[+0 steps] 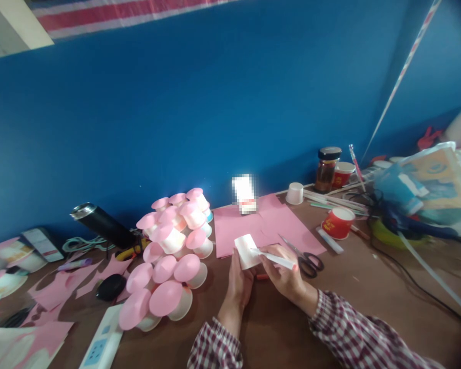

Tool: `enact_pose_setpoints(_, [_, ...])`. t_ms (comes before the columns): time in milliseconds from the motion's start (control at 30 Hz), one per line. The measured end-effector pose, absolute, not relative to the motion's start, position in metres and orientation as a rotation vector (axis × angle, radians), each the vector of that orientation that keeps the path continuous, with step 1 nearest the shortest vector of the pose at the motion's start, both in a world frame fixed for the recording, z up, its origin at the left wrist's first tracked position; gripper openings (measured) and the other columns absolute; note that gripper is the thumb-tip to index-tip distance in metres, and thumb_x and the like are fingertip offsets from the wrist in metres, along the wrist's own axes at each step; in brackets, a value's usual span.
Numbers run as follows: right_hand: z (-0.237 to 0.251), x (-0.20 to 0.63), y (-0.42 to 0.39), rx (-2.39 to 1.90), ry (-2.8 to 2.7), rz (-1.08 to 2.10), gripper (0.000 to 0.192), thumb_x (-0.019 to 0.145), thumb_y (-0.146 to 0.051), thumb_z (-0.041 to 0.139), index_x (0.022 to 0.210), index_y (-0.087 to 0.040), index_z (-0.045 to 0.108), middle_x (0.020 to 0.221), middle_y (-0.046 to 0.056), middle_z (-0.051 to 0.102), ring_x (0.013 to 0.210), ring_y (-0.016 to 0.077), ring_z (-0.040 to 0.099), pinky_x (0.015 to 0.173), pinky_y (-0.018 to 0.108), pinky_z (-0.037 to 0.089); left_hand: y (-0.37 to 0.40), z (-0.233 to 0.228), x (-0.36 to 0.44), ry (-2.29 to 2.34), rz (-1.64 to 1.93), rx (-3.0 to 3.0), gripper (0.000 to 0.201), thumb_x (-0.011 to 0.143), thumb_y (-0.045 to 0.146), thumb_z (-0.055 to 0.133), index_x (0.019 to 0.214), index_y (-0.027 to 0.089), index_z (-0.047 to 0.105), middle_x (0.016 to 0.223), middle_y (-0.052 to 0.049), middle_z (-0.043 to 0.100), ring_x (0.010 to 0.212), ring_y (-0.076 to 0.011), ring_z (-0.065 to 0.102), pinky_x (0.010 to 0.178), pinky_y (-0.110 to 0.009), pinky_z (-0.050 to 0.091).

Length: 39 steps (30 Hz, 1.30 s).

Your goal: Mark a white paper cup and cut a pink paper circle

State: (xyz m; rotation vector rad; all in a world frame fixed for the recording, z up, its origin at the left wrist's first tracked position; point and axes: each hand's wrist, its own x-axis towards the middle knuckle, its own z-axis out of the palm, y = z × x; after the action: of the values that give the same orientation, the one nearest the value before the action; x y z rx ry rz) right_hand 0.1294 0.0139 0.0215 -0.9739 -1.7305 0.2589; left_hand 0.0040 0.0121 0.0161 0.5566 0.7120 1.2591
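Note:
My left hand (238, 287) is wrapped round a small white paper cup (244, 247), tilted in front of me. In my right hand (288, 277) is a white marker-like pen (278, 260) with a reddish end, its tip at the cup's side. A small red stick-like piece (262, 277) shows on the table between my hands. Pink paper sheets (234, 230) lie just beyond them. Black-handled scissors (310, 264) rest partly on the paper, right of my right hand. To the left stand several paper cups topped with pink paper discs (167, 297).
Leftward are a black tumbler (103, 225), pink scraps (63, 284), a black mouse-like object (111, 287) and a power strip (104, 338). Rightward are a red paper cup (337, 224), a white cup (294, 193), a dark-lidded jar (328, 171), plastic bags (426, 179) and a cable (418, 287).

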Motion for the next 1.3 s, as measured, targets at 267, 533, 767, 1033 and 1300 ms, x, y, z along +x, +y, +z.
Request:
enact_pose_setpoints(267, [0.0201, 0.1292, 0.0162, -0.995, -1.699, 0.223, 0.013, 0.088, -0.021, 0.052, 0.096, -0.020, 0.063, 0.083, 0.006, 0.067, 0.077, 0.0197, 0.063, 0.071, 0.033, 0.052, 0.0115, 0.0187, 0.0042, 0.727, 1.226, 0.572, 0.067, 0.084, 0.065, 0.034, 0.120, 0.011, 0.054, 0.107, -0.015, 0.065, 0.097, -0.0282, 0.061, 0.079, -0.039, 0.049])
enact_pose_setpoints(533, [0.0202, 0.1288, 0.0167, -0.978, -1.700, 0.230, 0.015, 0.088, -0.021, 0.053, 0.099, -0.020, 0.062, 0.086, 0.006, 0.067, 0.080, 0.0204, 0.064, 0.072, 0.034, 0.052, 0.0113, 0.0165, 0.0045, 0.725, 1.231, 0.581, 0.063, 0.086, 0.062, 0.035, 0.122, 0.013, 0.053, 0.112, -0.014, 0.064, 0.099, -0.0273, 0.061, 0.079, -0.038, 0.049])
enact_pose_setpoints(767, [0.0241, 0.1293, 0.0171, -0.991, -1.723, 0.205, 0.016, 0.089, -0.021, 0.051, 0.100, -0.020, 0.063, 0.086, 0.007, 0.068, 0.078, 0.0202, 0.064, 0.070, 0.034, 0.052, 0.0124, 0.0136, 0.0047, 0.762, 1.229, 0.600, 0.061, 0.085, 0.063, 0.034, 0.117, 0.015, 0.056, 0.111, -0.012, 0.065, 0.097, -0.0264, 0.062, 0.077, -0.036, 0.050])
enact_pose_setpoints(1033, [0.0236, 0.1298, 0.0173, -1.011, -1.709, 0.183, 0.016, 0.089, -0.022, 0.051, 0.099, -0.020, 0.063, 0.085, 0.006, 0.068, 0.079, 0.0200, 0.064, 0.071, 0.033, 0.052, 0.0109, 0.0188, 0.0059, 0.821, 1.212, 0.651, 0.066, 0.083, 0.067, 0.032, 0.118, 0.016, 0.055, 0.110, -0.012, 0.065, 0.093, -0.0262, 0.062, 0.073, -0.035, 0.050])
enact_pose_setpoints(1300, [0.0247, 0.1290, 0.0168, -1.010, -1.713, 0.191, 0.014, 0.089, -0.022, 0.050, 0.096, -0.020, 0.063, 0.085, 0.007, 0.068, 0.077, 0.0202, 0.064, 0.070, 0.033, 0.052, 0.0121, 0.0179, 0.0063, 0.861, 1.253, 0.645, 0.063, 0.082, 0.067, 0.036, 0.108, 0.015, 0.058, 0.107, -0.012, 0.066, 0.095, -0.0260, 0.061, 0.073, -0.034, 0.050])
